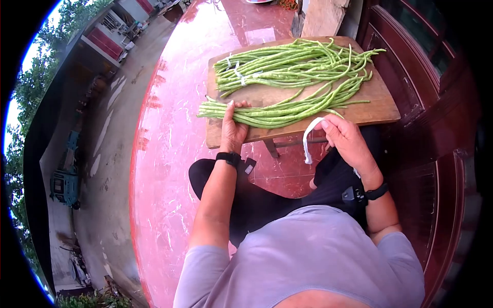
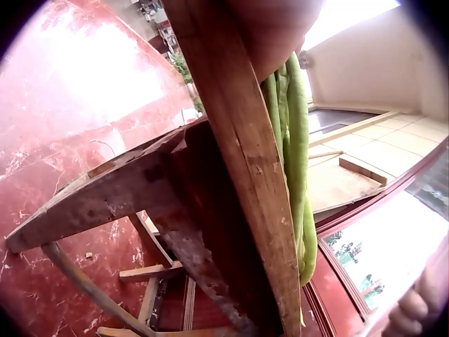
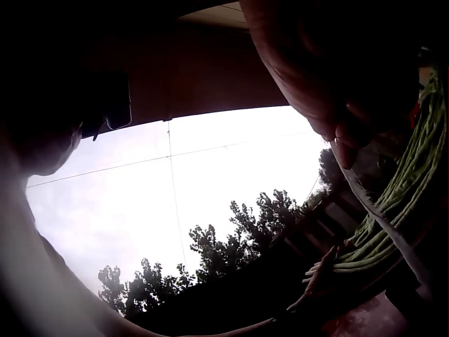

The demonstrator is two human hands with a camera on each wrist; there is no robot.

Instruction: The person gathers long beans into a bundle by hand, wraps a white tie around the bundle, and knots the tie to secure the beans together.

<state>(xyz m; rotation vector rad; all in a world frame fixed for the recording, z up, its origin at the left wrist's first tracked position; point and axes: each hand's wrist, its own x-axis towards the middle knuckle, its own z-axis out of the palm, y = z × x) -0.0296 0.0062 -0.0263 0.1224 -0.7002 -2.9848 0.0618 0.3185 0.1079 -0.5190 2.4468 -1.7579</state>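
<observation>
My left hand (image 1: 235,131) grips a loose bunch of long green beans (image 1: 280,116) near its cut ends, at the near edge of a wooden table (image 1: 385,109). In the left wrist view the beans (image 2: 298,133) lie along the tabletop's edge (image 2: 245,140). Right of the bunch, my right hand (image 1: 350,145) pinches a white strip (image 1: 307,139) between thumb and fingers. The strip (image 3: 386,221) hangs down in the right wrist view. Farther back on the table lie more long beans (image 1: 292,60), bound with white ties (image 1: 238,74) near their left ends.
The table's wooden legs (image 1: 271,148) stand on a glossy red floor (image 1: 169,154). Dark red door panels (image 1: 405,66) rise close on the right. A wooden plank (image 1: 323,18) leans behind the table. My crossed, dark-trousered legs (image 1: 277,200) are just in front of it.
</observation>
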